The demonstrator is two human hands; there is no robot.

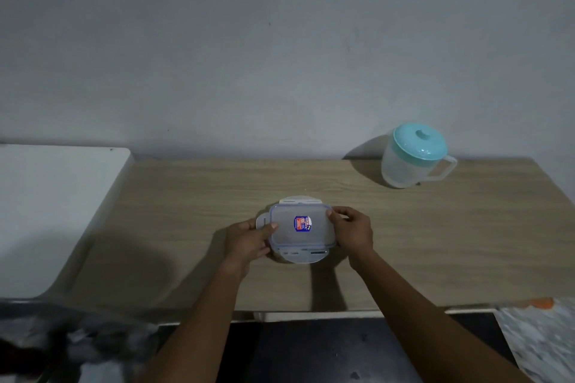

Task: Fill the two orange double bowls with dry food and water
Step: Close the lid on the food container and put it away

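This looks like a plain room in a home, perhaps a utility or kitchen corner: a wood-grain bench (435, 242) stands against a bare, scuffed grey wall (249, 40), with a white appliance top (46, 211) beside it, and household plasticware on it, a teal-lidded water jug (415, 157) and a clip-lock food container (300, 230).

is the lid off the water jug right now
No, the teal lid sits on top of the clear jug, which stands at the back right of the wooden table.

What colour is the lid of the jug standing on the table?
The lid of the jug is light turquoise; the head view shows it.
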